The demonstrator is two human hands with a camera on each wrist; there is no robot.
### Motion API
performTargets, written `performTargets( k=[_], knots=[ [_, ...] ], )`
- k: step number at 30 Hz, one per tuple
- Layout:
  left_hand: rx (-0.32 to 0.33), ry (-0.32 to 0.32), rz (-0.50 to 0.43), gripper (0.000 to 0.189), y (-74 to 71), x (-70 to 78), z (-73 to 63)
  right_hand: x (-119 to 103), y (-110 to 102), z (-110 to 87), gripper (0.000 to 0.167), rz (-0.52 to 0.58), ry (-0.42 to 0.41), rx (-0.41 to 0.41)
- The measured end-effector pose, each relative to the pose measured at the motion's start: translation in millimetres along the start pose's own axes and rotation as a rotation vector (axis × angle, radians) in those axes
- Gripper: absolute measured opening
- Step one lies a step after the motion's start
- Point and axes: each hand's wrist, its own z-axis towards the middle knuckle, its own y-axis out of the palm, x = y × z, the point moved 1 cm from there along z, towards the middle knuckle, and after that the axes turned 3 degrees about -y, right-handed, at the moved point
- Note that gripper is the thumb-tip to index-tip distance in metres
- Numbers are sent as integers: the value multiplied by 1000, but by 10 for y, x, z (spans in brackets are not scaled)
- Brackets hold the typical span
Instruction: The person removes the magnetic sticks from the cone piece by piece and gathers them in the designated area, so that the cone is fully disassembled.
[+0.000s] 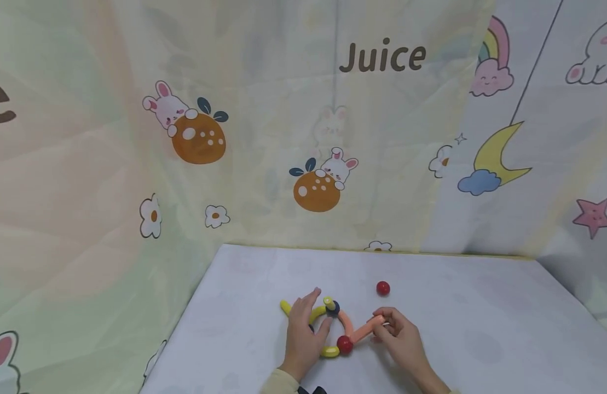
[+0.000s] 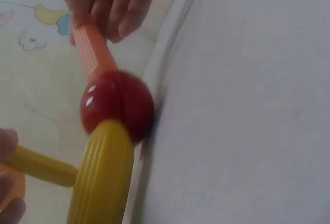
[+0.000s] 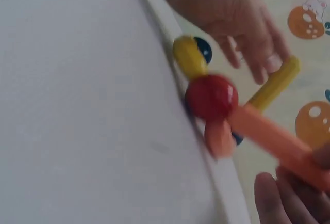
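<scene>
A ring of curved yellow pieces (image 1: 330,352) and a curved orange piece (image 1: 346,322) lies on the table, joined by balls. My right hand (image 1: 402,339) pinches the outer end of a straight orange rod (image 1: 364,330). Its other end meets the red ball (image 1: 345,344) at the ring's near side. Over the ring's left part is my left hand (image 1: 303,334), fingers extended and thumb spread toward the dark blue ball (image 1: 334,308). A yellow rod (image 3: 276,84) sticks up from that ball, near the left fingertips in the right wrist view. The left hand hides part of the ring.
A loose red ball (image 1: 383,288) lies farther back on the white table (image 1: 480,312). Another yellow rod (image 1: 285,306) juts out left of the ring. Printed cloth (image 1: 264,180) hangs behind the table's back edge and at the sides. Something black shows at the bottom edge.
</scene>
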Motion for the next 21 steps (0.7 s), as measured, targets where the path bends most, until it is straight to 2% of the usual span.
performTargets(
  k=[3, 5, 7, 9, 13, 15, 17, 19, 21],
  knots=[
    [-22, 35, -58, 56, 18, 58, -19, 90, 14, -22, 22, -48, 59, -107],
    [-2, 22, -69, 40, 16, 70, -19, 134, 29, -38, 21, -109, 48, -172],
    [23, -17, -57, 25, 7, 50, -12, 166, 48, -47, 21, -152, 21, -207],
    [46, -55, -7, 20, -4, 3, -2, 186, 61, -51, 21, -188, -4, -203],
    [103, -85, 127, 29, -22, -94, 8, 211, 72, -63, 19, -235, -25, -136],
    [125, -61, 165, 29, -27, -95, 10, 225, 80, -70, 19, -269, -44, -103],
    [125, -4, 178, 26, -27, -48, 4, 234, 95, -80, 21, -293, -69, -75],
    [91, 72, 179, 22, -15, 25, -10, 241, 116, -87, 23, -324, -94, -52],
    [19, 126, 173, 18, 1, 108, -35, 240, 134, -90, 24, -354, -118, -27]
  ],
)
